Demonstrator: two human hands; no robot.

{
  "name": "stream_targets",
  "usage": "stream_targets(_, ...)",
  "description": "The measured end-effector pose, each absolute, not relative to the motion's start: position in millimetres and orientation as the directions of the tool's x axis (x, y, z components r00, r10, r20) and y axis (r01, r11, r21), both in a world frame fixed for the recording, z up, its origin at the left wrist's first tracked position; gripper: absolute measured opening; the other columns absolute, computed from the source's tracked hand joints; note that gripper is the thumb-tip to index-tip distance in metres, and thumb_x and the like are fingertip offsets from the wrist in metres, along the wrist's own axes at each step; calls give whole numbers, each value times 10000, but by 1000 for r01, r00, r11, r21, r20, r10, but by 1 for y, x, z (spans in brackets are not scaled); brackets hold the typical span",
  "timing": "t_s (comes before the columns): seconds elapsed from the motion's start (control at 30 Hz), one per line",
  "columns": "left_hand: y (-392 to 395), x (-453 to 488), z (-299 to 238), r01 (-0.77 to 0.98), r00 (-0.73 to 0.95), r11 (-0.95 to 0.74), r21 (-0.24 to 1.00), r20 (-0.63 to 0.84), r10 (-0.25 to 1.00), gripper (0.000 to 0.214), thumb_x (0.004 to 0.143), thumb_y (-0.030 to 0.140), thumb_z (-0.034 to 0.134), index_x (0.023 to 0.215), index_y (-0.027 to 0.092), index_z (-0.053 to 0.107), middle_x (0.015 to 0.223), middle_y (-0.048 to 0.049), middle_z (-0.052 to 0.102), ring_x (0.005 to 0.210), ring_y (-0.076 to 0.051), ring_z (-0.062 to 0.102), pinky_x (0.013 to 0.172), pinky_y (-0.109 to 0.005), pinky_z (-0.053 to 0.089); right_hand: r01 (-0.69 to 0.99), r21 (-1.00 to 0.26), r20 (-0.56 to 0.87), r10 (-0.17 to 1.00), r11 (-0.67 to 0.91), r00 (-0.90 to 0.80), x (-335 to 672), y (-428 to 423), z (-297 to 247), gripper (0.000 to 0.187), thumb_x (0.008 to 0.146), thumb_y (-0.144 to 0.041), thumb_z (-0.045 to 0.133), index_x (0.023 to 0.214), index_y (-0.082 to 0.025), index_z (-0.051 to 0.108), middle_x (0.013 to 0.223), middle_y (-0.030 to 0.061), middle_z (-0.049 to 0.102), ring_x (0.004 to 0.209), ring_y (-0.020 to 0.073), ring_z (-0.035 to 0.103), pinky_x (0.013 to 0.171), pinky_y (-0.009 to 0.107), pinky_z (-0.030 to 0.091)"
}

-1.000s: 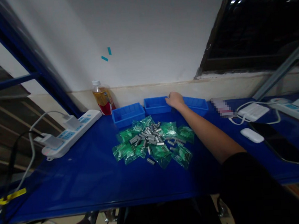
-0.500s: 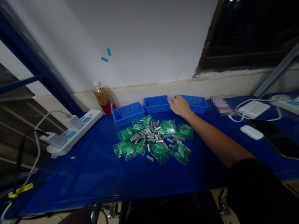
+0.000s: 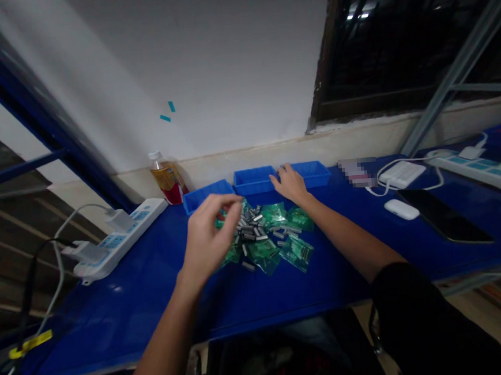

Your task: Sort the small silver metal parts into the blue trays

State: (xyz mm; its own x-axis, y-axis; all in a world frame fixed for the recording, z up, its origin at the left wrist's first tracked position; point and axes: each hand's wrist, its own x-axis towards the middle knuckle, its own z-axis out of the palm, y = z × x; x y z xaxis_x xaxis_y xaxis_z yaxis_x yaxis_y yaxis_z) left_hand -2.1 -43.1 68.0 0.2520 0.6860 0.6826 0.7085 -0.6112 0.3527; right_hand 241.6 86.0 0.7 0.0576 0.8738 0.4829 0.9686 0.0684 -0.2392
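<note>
My right hand is at the back of the table, where the right blue bin meets the middle blue bin. Its fingers bend over the right bin's near end and seem to grip the rim. Above the pile hangs my left hand, fingers curved and thumb apart, holding nothing I can see. It partly hides the left blue bin. Below lie small silver metal pieces among clear bags of green parts.
A drink bottle stands by the wall. A power strip lies at left, another at right. A phone, a white case and a white charger with cable lie on the right of the blue table.
My left hand has come into view over the pile. The right bin, angled before, now sits straighter in line with the middle bin, my right hand still at it. The view has shifted.
</note>
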Motion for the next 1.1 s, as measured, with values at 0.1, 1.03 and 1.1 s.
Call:
stream_targets(0.1, 17, -7, 64, 871, 162, -363, 331, 505, 848, 420, 931, 424, 346, 993, 142, 651, 1001, -103, 685, 942, -229, 622, 811, -307, 469, 934, -355, 458, 862, -47, 218, 241, 96, 9, 507, 898, -479, 404, 1217, -94, 497, 1188, 185, 544, 1083, 270, 546, 902, 353, 416)
stream_targets(1.03, 136, -11, 17, 744, 620, -664, 79, 289, 729, 576, 766, 441, 598, 1250, 137, 526, 1249, -129, 553, 1167, -268, 512, 1013, -334, 381, 958, -287, 252, 965, -2, 77, 255, 116, 14, 405, 833, -284, 468, 1205, -196, 603, 1187, 98, 636, 1128, 245, 559, 949, 313, 399)
stream_targets(1.1, 135, -9, 16, 749, 617, -660, 61, 300, 727, 564, 787, 437, 574, 1251, 120, 532, 1237, -143, 559, 1151, -275, 525, 1002, -339, 391, 960, -280, 254, 965, 8, 65, 256, 114, 13, 419, 833, -274, 460, 1220, -184, 593, 1205, 105, 625, 1140, 251, 549, 962, 321, 389)
